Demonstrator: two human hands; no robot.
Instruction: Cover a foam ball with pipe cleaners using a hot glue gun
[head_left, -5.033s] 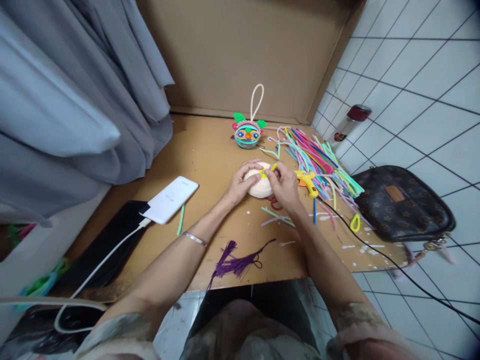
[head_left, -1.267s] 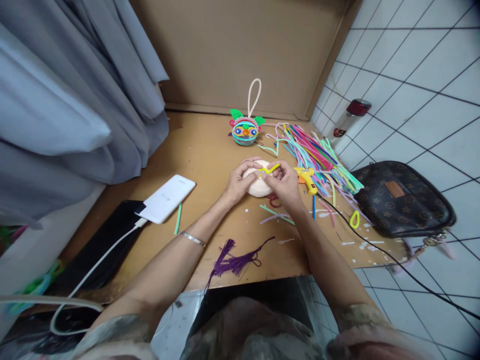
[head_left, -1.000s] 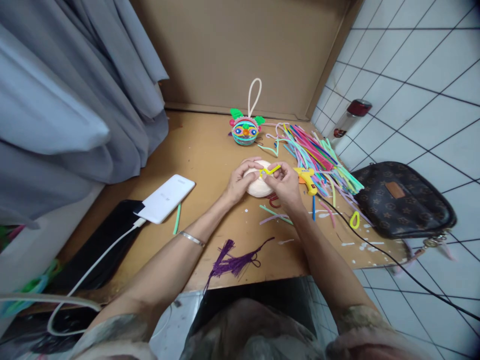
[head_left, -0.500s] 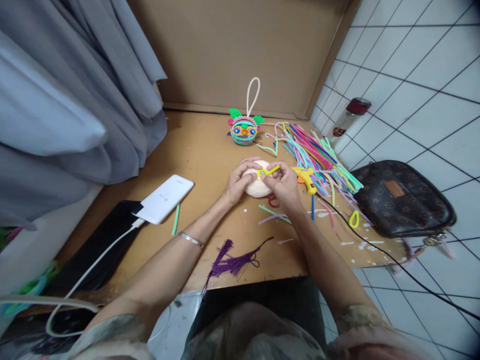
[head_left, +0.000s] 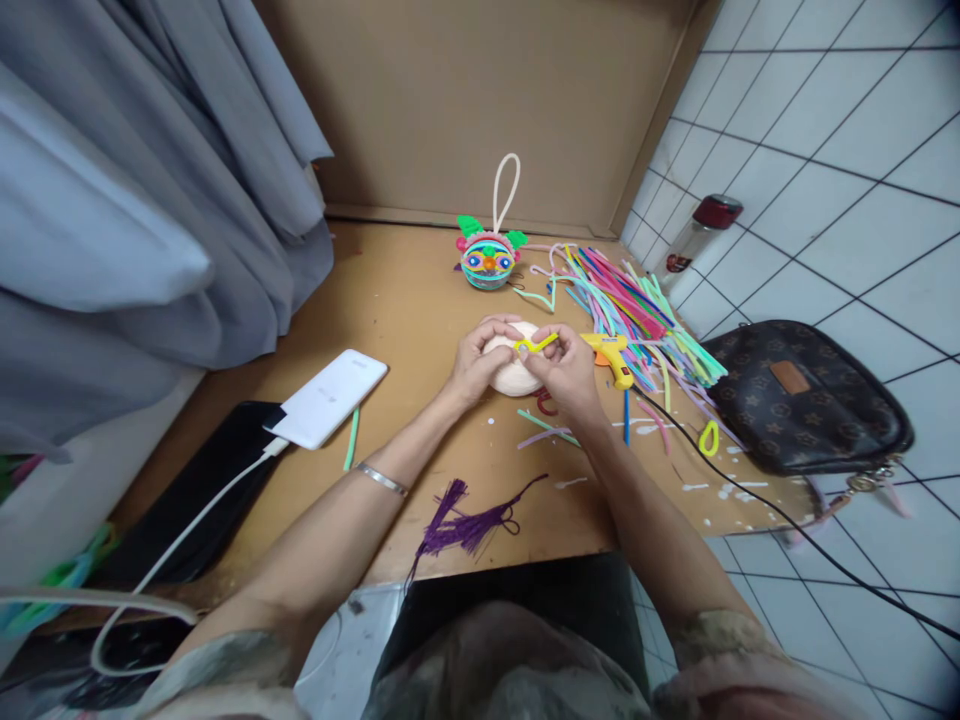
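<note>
A pale, cream-coloured round piece [head_left: 514, 379] sits between my two hands above the table. My left hand [head_left: 478, 362] grips its left side, fingers over the top and thumb near the middle. My right hand [head_left: 571, 372] pinches a yellow pipe cleaner [head_left: 546, 342], whose curled end lies against the round piece and meets my left fingertips. Just right of that hand rests a yellow glue gun [head_left: 613, 358]. Part of a dark red loop [head_left: 546, 403] shows beneath the hands.
Behind stands a colourful lion-head ornament [head_left: 488, 262] with a white loop. A heap of pipe cleaners [head_left: 630, 300] lies at the right, near a bottle [head_left: 694, 238] and a brown bag [head_left: 806, 400]. Purple tassels [head_left: 469, 525] lie in front, a white power bank [head_left: 328, 398] to the left.
The curled end of the yellow pipe cleaner looks flatter against the round piece, its loop less visible. Both hands stay in nearly the same place.
</note>
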